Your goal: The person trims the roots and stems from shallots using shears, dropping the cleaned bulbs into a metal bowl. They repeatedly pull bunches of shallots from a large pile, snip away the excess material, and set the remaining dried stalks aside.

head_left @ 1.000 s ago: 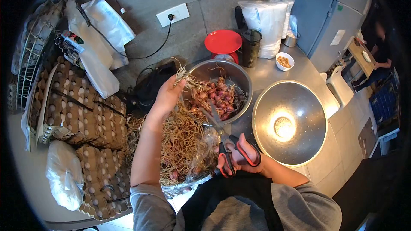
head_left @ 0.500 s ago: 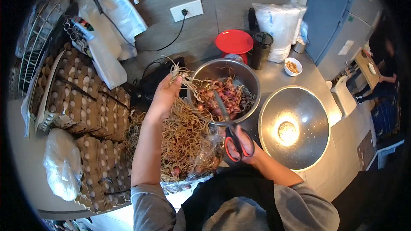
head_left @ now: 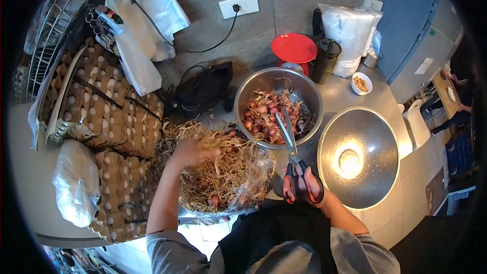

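Observation:
My left hand (head_left: 190,153), blurred by motion, is over the heap of dried stalks and roots (head_left: 215,170) in a clear plastic bag; whether it grips any is unclear. Red-handled black scissors (head_left: 297,165) are held in my right hand (head_left: 307,185), their blades parted and pointing up over the near rim of a steel bowl (head_left: 317,89). Small red onions (head_left: 266,114) with loose roots fill the bottom of that bowl. One onion (head_left: 213,200) shows near the front of the heap.
A perforated steel colander (head_left: 375,177) stands on the right. Egg trays (head_left: 104,111) and a white plastic bag (head_left: 76,187) are at the left. Behind the bowl are a red scale (head_left: 293,48), a dark tumbler (head_left: 326,61) and a small white bowl (head_left: 361,83). Another person (head_left: 459,104) is far right.
My left hand has dropped from beside the steel bowl to the heap, and the dry stalks it held up are no longer raised. The scissors' blades have opened. The view has shifted.

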Tool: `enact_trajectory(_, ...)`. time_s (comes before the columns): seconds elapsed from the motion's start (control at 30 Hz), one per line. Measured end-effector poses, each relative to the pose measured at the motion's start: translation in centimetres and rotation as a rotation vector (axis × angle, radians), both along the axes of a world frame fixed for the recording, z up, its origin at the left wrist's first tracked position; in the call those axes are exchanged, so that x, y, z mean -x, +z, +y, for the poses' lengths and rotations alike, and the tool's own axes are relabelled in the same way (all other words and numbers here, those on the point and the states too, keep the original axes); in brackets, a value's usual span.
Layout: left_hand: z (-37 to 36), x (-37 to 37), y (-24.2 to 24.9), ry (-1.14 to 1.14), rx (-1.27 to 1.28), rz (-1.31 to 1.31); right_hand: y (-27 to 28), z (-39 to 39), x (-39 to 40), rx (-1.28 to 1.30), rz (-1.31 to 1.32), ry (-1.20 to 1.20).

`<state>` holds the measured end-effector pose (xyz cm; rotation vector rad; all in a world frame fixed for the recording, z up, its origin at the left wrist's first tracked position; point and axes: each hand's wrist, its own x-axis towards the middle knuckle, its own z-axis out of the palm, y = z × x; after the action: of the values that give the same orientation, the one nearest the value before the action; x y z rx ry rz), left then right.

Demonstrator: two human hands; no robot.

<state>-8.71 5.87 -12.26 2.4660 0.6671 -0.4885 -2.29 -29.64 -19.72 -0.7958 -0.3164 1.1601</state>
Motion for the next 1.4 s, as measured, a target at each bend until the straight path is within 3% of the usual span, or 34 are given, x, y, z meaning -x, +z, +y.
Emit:
enact_trajectory(0.03, 0.0, 0.5, -0.2, -0.124, -0.150, 0.132, 0.1, 0.0, 0.2, 0.013, -0.006, -0.013)
enact_trajectory(0.17, -0.2, 2.2, -0.4, -0.286, -0.420, 0.141, -0.1, -0.4, 0.2, 0.036, 0.006, -0.003)
enact_trajectory(0.2, -1.5, 2.0, 1.4, -0.110, -0.450, 0.061, -0.2, -0.6, 0.3, 0.036, -0.001, 0.001)
enact_trajectory(0.3, 0.1, 1.5, 3.5, -0.186, -0.185, -0.268, -0.7, -0.8, 0.3, 0.025, -0.041, 0.021)
enact_trajectory(0.33, 0.5, 1.3, 3.5, -0.169, 0.050, -0.429, -1.1, -0.9, 0.2, 0.021, -0.056, 0.031)
enact_trajectory(0.47, -0.1, -0.6, 7.7, 0.141, 0.644, -0.554, -0.5, -1.3, 0.3, 0.017, -0.130, 0.052)
enact_trajectory(0.6, -1.8, -2.6, 10.8, 0.269, 0.652, -0.624, -0.1, -1.0, 0.6, 0.064, -0.156, -0.027)
enact_trajectory(0.7, -2.1, -5.0, 9.7, 0.284, 0.671, -0.657, 1.6, -1.0, 0.4, -0.014, -0.232, -0.060)
enact_trajectory(0.73, -2.9, -5.3, 11.0, 0.199, 0.740, -0.550, 1.9, -1.2, 0.3, -0.013, -0.214, -0.042)
enact_trajectory(0.83, -4.6, -7.0, 10.0, 0.314, 0.539, -0.598, 4.4, -1.6, 0.8, -0.117, -0.110, 0.039)
enact_trajectory(0.97, -6.1, -8.9, 9.5, 0.252, 0.658, -0.535, 5.6, -1.6, 1.5, -0.115, -0.185, 0.182)
enact_trajectory(1.0, -8.2, -8.5, 10.9, 0.286, 0.567, -0.546, 5.7, -1.1, 1.8, -0.094, -0.160, 0.156)
enact_trajectory(1.13, -8.4, -9.8, 9.6, 0.038, 0.652, -0.477, 4.3, 0.6, 1.5, -0.114, -0.048, 0.164)
enact_trajectory(1.3, -9.9, -10.2, 10.0, -0.002, 0.602, -0.310, 3.5, 2.9, 0.0, -0.129, 0.009, 0.082)
enact_trajectory(1.4, -9.4, -10.8, 6.2, -0.103, 0.700, -0.334, 3.9, 4.2, -0.7, -0.108, 0.097, -0.044)
